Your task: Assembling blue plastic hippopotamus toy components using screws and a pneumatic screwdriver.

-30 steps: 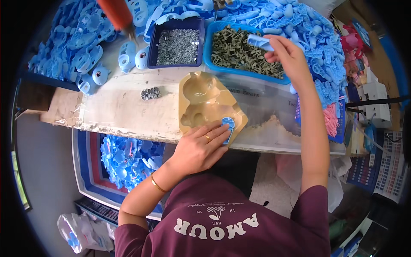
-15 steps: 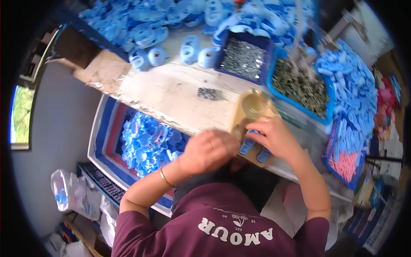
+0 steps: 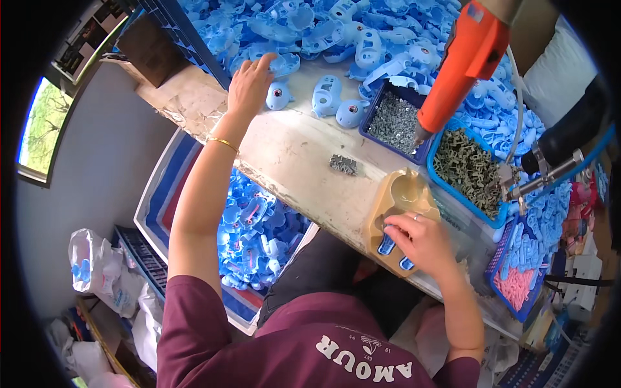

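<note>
My left hand (image 3: 251,85) reaches to the far left of the bench, fingers stretched out over the edge of the blue plastic parts. A blue animal-head shell (image 3: 278,96) lies just to its right; whatever is under the palm is hidden. My right hand (image 3: 422,244) is over a tan moulded fixture (image 3: 380,205) at the bench's front edge. Its fingertips are bunched near the upper end of a narrow blue plastic piece (image 3: 386,245) in the fixture. A second blue piece (image 3: 406,263) sits beside it. What the right fingertips pinch is too small to make out.
An orange power screwdriver (image 3: 462,68) hangs over a dark-blue tray of screws (image 3: 396,119). A light-blue tray (image 3: 469,171) holds metal parts. A purple basket (image 3: 517,275) has pink and blue pieces. Blue shells pile (image 3: 272,26) at the back; a lined bin (image 3: 162,200) stands below left.
My left hand has moved from beside the fixture to the far left blue shells. The right hand stays at the fixture. My view has shifted, and the orange screwdriver now shows large.
</note>
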Available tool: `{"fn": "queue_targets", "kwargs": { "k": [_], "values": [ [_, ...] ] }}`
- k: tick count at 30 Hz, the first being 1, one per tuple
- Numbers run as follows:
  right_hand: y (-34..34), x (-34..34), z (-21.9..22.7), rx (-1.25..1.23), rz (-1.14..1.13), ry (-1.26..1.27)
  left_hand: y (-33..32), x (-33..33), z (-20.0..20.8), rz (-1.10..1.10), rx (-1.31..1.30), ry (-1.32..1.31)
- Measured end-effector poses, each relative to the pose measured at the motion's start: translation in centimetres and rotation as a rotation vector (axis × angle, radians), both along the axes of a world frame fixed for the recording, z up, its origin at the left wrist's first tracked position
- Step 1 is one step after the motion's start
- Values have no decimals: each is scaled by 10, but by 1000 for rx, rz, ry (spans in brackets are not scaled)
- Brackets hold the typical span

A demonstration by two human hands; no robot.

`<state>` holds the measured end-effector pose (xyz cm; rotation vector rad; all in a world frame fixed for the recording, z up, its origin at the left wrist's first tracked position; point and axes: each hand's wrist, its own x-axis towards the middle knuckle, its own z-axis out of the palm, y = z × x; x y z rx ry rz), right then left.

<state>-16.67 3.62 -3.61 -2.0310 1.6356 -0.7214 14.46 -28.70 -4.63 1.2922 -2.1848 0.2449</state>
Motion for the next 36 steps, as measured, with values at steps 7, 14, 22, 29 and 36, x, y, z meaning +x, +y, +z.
{"fn": "queue_targets", "kwargs": {
  "k": [7,14,22,29,36],
  "values": [
    [7,1,3,43,-34,-102,93,-29,12,-256,-167,252],
    [-20,35,-7,304,-200,-967,242,-71,-4,-574,-94,179],
    [2,-21,7,114,-281,-551,296,-110,4,-823,57,305],
    [34,-59,-14,-124,-198,-81,287,-119,-18,-668,432,346],
    [38,-44,-4,-236,-302,86,284,-133,-23,-636,442,237]
  ]
}}
